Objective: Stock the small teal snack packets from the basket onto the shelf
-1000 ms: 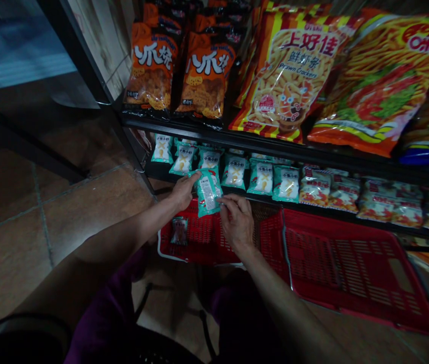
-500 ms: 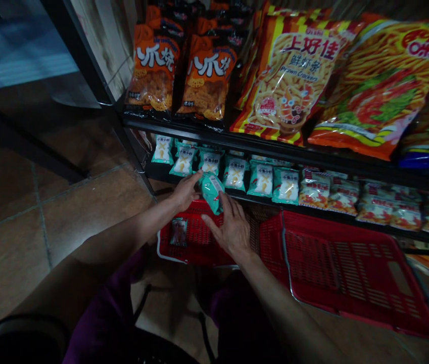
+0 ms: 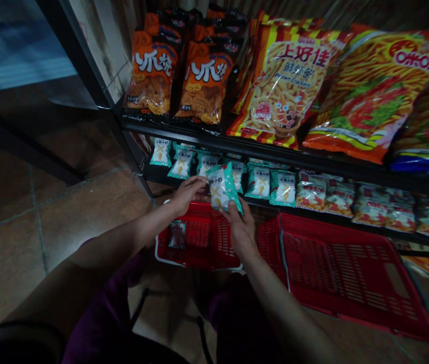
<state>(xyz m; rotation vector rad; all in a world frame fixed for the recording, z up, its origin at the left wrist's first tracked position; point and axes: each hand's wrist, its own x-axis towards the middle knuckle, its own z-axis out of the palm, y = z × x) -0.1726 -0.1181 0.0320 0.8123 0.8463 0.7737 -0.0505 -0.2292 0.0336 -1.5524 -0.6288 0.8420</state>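
My right hand point(image 3: 241, 227) grips a small teal snack packet point(image 3: 222, 187) by its lower edge, front side facing me. My left hand point(image 3: 188, 193) touches the packet's left edge with curled fingers. Both hands hover above a small red basket point(image 3: 199, 242) on the floor, which holds one dark little packet point(image 3: 178, 234). Just behind the hands, a row of matching teal packets point(image 3: 259, 181) stands on the lower shelf.
A black shelf rack point(image 3: 275, 151) carries orange snack bags point(image 3: 152, 71) and large prawn cracker bags point(image 3: 286, 81) above, pale packets point(image 3: 373, 205) at lower right. A bigger red basket point(image 3: 350, 273) lies tilted to the right. Brown floor tiles point(image 3: 47, 212) spread left.
The teal packet was turned over, from its back label to its front. My right hand shifted from beside it to gripping its bottom edge, lifting it slightly.
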